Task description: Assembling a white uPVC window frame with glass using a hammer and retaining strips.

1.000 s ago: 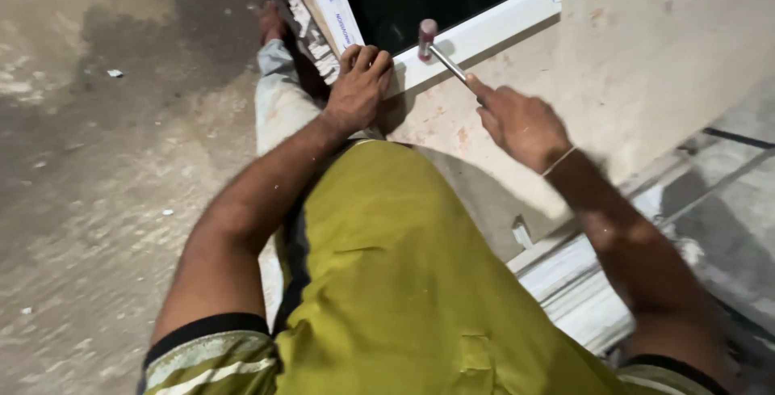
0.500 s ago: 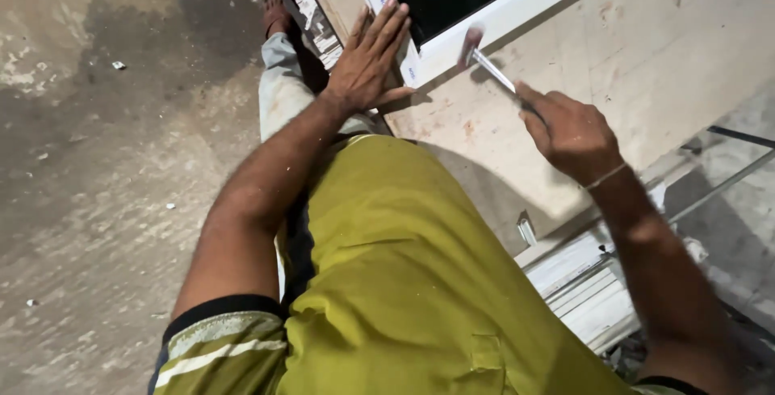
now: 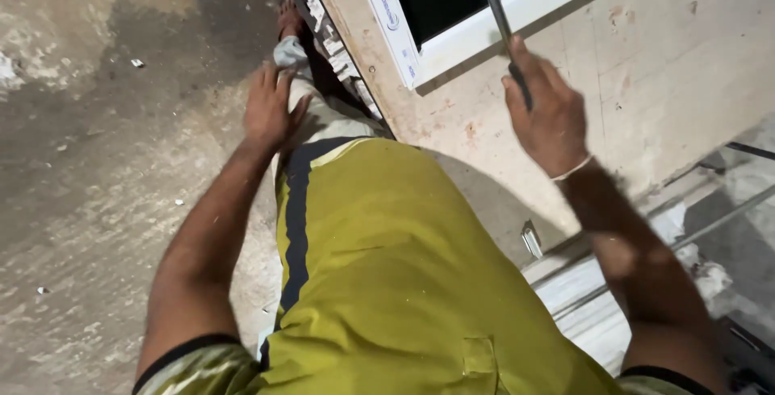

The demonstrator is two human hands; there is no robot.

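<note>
Your right hand [image 3: 549, 116] is closed in a fist around the dark grip of a metal-shafted hammer [image 3: 494, 9]. The shaft rises from your fist toward the top of the view, and the reddish-brown head sits at the very top edge, partly cut off, above the dark opening of a white plastic window frame [image 3: 484, 31]. A thin pale band circles your right wrist.

The white frame lies flat on a pale beige board worktop [image 3: 646, 80] marked with reddish spots. The frame's near corner is close to the worktop's left edge, and its lower rail runs slantwise toward the top right. Your hammer hand hangs over the bare board just beside that lower rail; whether the hammer head touches the frame cannot be told.

Your left hand [image 3: 270, 108] is open and holds nothing, fingers spread and relaxed. It hovers off the left edge of the worktop, above your pale-trousered leg and the grey stained concrete floor [image 3: 105, 161]. Just beyond it, a stack of white ribbed plastic profile pieces [image 3: 323, 27] runs along the worktop's left edge, with your bare foot [image 3: 289, 17] beside them.

Your olive-yellow shirt [image 3: 387, 282] fills the lower middle. At the worktop's near right edge, long white and grey frame lengths [image 3: 646, 258] lie on the floor.
</note>
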